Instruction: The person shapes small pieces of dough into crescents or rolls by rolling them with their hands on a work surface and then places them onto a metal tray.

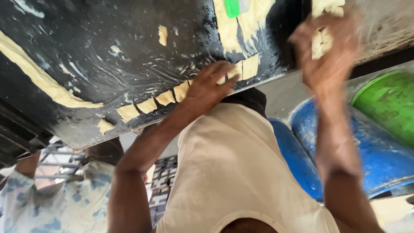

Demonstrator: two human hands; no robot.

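We look down over our own cream apron (233,172) at a black, flour-smeared worktable (108,56) whose near edge runs slantwise across the view.

Our left hand (211,88) lies open with the fingers spread, palm down, pressing on a row of cut dough pieces (166,98) that sits along the table's near edge. The pieces are pale yellow, roughly square, and lie side by side with thin gaps between them; the hand covers part of the row, and more pieces show past the fingertips towards the right.

Our right hand (327,47) is raised above the table's far right part and is blurred. It is curled around a clump of dough (321,41), which shows between the fingers and the palm; how firm the grip is, we cannot tell.

A long strip of uncut dough (39,75) curves across the left of the table, well apart from both hands. A broader smear of dough (241,23) lies at the top, with a green scraper (232,7) resting on it. A small lone scrap of dough (162,34) sits between the strip and the smear.

Below the table's right end we see a blue drum (379,151) and, just beside it, a green drum (388,103). At the lower left, a person in a patterned pale shirt (56,203) sits near a metal rack (60,157).
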